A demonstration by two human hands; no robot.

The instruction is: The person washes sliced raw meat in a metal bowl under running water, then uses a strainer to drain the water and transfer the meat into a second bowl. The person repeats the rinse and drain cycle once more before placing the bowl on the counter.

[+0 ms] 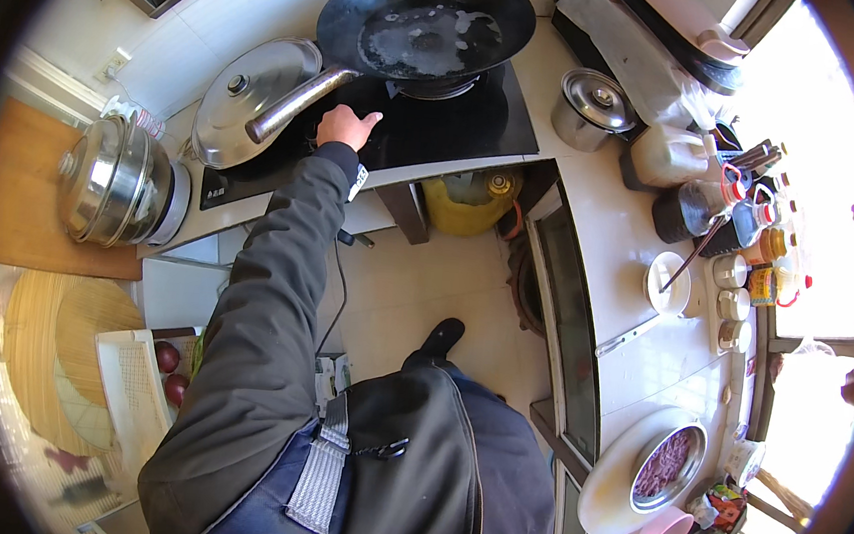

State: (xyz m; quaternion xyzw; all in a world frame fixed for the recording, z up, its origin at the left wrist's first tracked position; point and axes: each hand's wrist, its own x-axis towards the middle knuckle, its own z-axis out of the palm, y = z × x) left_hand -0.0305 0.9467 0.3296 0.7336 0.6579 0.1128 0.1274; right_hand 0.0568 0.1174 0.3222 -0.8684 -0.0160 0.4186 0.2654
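My left hand (346,127) reaches to the front left part of the black glass gas stove (438,128); its fingers are curled down and the thumb points right. What lies beneath the fingers is hidden. Just behind it runs the handle of a dark wok (332,34), which sits on the right burner with a little bubbly liquid in the bottom. The handle passes over a large domed metal lid (217,119) at the stove's left. My right hand is out of view.
A lidded steel pot (585,121) stands right of the stove. Bottles (691,209), a white bowl (657,293), a knife (628,335) and a steel bowl of shredded meat (663,474) line the right counter. A steamer pot (114,182) stands left. Below is a yellow gas cylinder (465,206).
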